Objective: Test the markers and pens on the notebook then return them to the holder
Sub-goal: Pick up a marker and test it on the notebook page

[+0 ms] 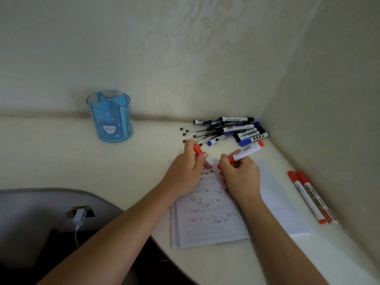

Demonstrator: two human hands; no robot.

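Note:
My right hand [239, 175] grips an uncapped red marker [246, 152], its tip down at the top of the open notebook [275, 204]. My left hand [188, 171] pinches the marker's red cap [197, 150] just to the left. The page carries rows of small red, blue and black check marks. A blue divided holder [111, 118] with a cat picture stands empty at the back left by the wall. A pile of markers and pens [226, 130] lies in the back right corner.
Two capped red markers [308, 196] lie side by side right of the notebook, along the right wall. Walls close the desk at the back and right. A white charger with cable [78, 217] sits at a grey surface beyond the desk's curved front edge on the left.

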